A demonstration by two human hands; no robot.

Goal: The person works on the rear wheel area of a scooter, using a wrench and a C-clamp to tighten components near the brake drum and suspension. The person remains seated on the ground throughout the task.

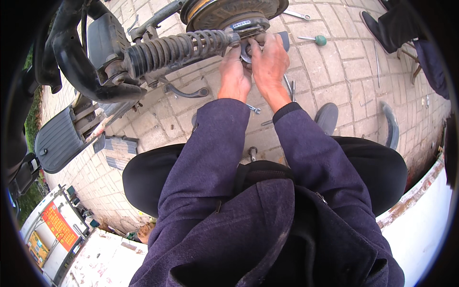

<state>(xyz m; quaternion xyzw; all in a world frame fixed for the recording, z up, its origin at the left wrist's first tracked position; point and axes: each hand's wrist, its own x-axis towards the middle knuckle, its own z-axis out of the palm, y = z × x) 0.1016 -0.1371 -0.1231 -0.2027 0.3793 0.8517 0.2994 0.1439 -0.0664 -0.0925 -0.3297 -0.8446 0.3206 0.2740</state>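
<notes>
Both my hands are at the wheel hub [234, 13], just past the lower end of a coil-spring shock absorber [177, 50]. My right hand [270, 60] is closed, its thumb and fingers on a round metal ring [245, 51] below the hub. My left hand [234, 74] reaches up beside it, fingers bent around the near side of the same spot. What its fingertips grip is hidden behind the hand and the shock's end. A dark flat piece [285, 40] shows just behind my right hand.
On the brick paving [339, 76] lie a wrench [297, 15], a screwdriver with a green handle [319, 40], a curved black lever [187, 91] and a bolt [252, 153]. A footboard [60, 143] juts out at left. Another person's shoe [377, 31] is at far right.
</notes>
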